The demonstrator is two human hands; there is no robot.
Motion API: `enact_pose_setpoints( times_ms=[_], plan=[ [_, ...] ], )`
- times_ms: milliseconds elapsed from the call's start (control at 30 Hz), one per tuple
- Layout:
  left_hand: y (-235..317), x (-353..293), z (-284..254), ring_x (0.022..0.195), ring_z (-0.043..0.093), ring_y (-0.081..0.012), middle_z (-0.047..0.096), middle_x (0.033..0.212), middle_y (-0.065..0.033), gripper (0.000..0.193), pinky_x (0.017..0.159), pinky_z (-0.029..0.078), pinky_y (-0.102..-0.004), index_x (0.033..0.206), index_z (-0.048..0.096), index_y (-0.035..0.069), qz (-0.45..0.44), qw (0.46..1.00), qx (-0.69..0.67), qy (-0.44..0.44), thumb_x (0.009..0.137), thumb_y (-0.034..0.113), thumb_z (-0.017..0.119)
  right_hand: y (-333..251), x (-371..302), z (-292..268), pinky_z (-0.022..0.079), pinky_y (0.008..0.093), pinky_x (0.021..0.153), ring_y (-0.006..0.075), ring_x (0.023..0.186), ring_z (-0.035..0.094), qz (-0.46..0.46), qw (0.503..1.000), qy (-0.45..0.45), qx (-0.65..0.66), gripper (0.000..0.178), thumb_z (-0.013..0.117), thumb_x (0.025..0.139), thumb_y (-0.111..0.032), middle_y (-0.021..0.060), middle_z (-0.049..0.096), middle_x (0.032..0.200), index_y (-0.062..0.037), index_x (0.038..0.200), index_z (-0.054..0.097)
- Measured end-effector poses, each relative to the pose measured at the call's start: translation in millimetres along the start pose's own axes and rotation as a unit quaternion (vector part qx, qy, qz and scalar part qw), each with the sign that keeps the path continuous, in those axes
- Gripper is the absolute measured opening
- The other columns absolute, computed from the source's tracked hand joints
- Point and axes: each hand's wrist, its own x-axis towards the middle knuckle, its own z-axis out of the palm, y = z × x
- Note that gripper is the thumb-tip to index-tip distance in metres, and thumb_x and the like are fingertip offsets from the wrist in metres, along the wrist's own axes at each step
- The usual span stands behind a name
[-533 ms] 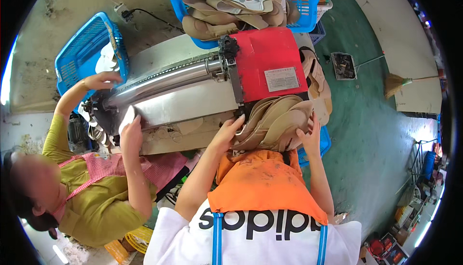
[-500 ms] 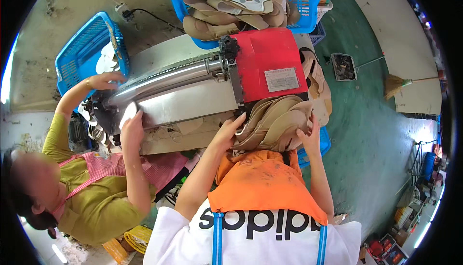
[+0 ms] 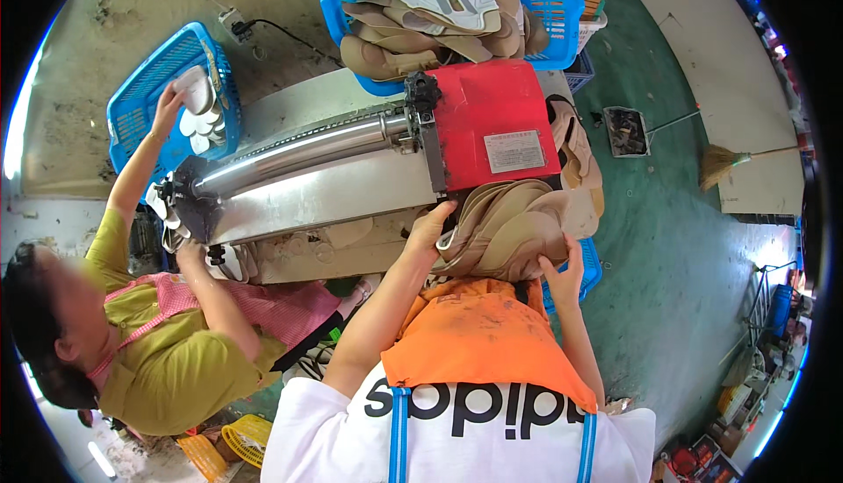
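A thick stack of beige shoe pieces, curved and overlapping like shoe uppers, sits between my hands at the near right corner of a roller machine. My left hand is closed on the stack's left edge, with the thumb pointing up beside the machine. Against the right edge rests my right hand, its fingers curled and partly hidden by the pieces. The machine has a steel roller and a red housing just beyond the stack.
At left, a co-worker holds a pale piece over a blue basket. Another blue basket, heaped with shoe pieces, stands behind the machine. More beige pieces lie right of the housing. A dustpan and broom are at right.
The co-worker's one hand has gone from the roller to the basket with a pale piece, the other down to the near left pieces. My hands stay on the stack, shifting slightly.
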Motion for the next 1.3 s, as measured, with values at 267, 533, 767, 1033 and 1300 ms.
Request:
enact_pose_setpoints(
  times_ms=[267, 533, 767, 1033, 1300],
  plan=[
    [11.5, -16.7, -0.3, 0.079, 0.061, -0.0220, 0.060, 0.093, -0.0181, 0.045, 0.066, 0.050, -0.0341, 0.101, 0.052, -0.011, -0.011, 0.998, 0.040, -0.051, 0.078, 0.026, 0.064, -52.2, 24.9, -31.9, 0.045, 0.0279, 0.072, 0.0153, 0.081, 0.056, 0.086, 0.954, -0.261, 0.118, 0.040, 0.067, 0.069, -0.004, 0.0069, 0.059, 0.091, -0.0025, 0.107, 0.055],
    [33.4, -109.5, -50.3, 0.130, 0.023, -0.0280, 0.040, 0.133, -0.0085, 0.064, 0.107, 0.015, -0.0403, 0.126, 0.044, 0.009, 0.417, 0.736, 0.496, -0.195, 0.075, 0.043, 0.061, -162.9, 59.0, -18.5, 0.048, 0.0276, 0.061, 0.0247, 0.070, 0.061, -0.216, 0.864, -0.450, 0.057, 0.025, 0.059, 0.070, 0.001, 0.0081, 0.063, 0.082, -0.0040, 0.095, 0.063],
    [23.6, -131.5, -114.5, 0.106, 0.051, -0.0169, 0.047, 0.124, -0.0088, 0.070, 0.093, 0.040, -0.0327, 0.127, 0.036, -0.001, 0.141, 0.931, 0.216, -0.258, 0.067, 0.003, 0.071, -225.4, 87.6, 24.6, 0.048, 0.0286, 0.077, 0.0201, 0.090, 0.061, -0.132, 0.874, -0.384, 0.268, 0.032, 0.055, 0.078, 0.003, 0.0135, 0.061, 0.100, -0.0016, 0.110, 0.055],
    [102.2, -174.8, -106.0, 0.101, 0.053, -0.0161, 0.059, 0.105, -0.0088, 0.062, 0.087, 0.042, -0.0281, 0.132, 0.037, 0.004, 0.455, 0.876, 0.162, -0.001, 0.073, -0.013, 0.050, -219.7, 89.4, 98.9, 0.044, 0.0322, 0.077, 0.0309, 0.090, 0.054, -0.277, 0.862, -0.340, 0.255, 0.043, 0.057, 0.076, 0.001, 0.0190, 0.053, 0.103, -0.0004, 0.118, 0.049],
    [129.5, -117.0, -149.5, 0.079, 0.057, -0.0263, 0.057, 0.085, -0.0157, 0.039, 0.074, 0.044, -0.0295, 0.112, 0.056, 0.001, 0.377, 0.721, 0.563, 0.150, 0.073, -0.004, 0.048, -199.4, 65.5, 167.5, 0.038, 0.0307, 0.088, 0.0276, 0.097, 0.050, -0.067, 0.869, -0.455, 0.183, 0.052, 0.060, 0.073, -0.015, 0.0174, 0.049, 0.103, 0.0028, 0.120, 0.048]
  ],
)
